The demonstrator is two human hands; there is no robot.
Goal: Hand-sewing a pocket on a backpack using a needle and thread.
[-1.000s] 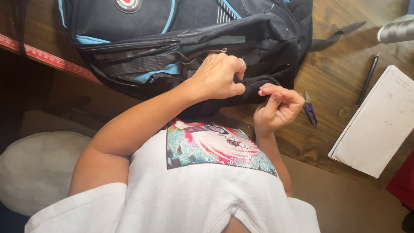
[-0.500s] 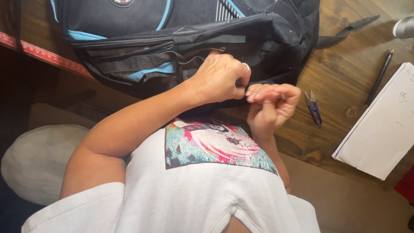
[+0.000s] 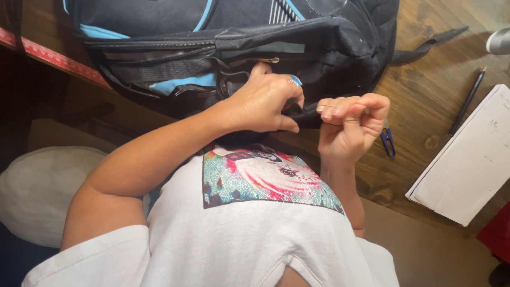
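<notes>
A black woven-nylon backpack with sky-blue piping and a grey zip [image 3: 234, 48] lies slumped across the dark, knotty wooden counter [image 3: 425, 79], its lower edge hanging over the near side towards the person. The left hand [image 3: 264, 101] is curled tight, pinching a fold of the bag's black fabric at that lower edge. The right hand [image 3: 353, 123], just beside it, is closed narrow, fingertips [image 3: 340, 109] pressed together on something too fine to make out.

Near the right hand, a small pair of thread snips with purple loop handles [image 3: 388, 139] rests on the wood. Farther right lie a slim dark pencil [image 3: 467, 101] and a thick white paper pad with squared edges [image 3: 467, 159]. A red measuring strip [image 3: 48, 56] runs along the counter's left edge. The person wears a white cotton T-shirt with a glittery printed panel [image 3: 255, 212].
</notes>
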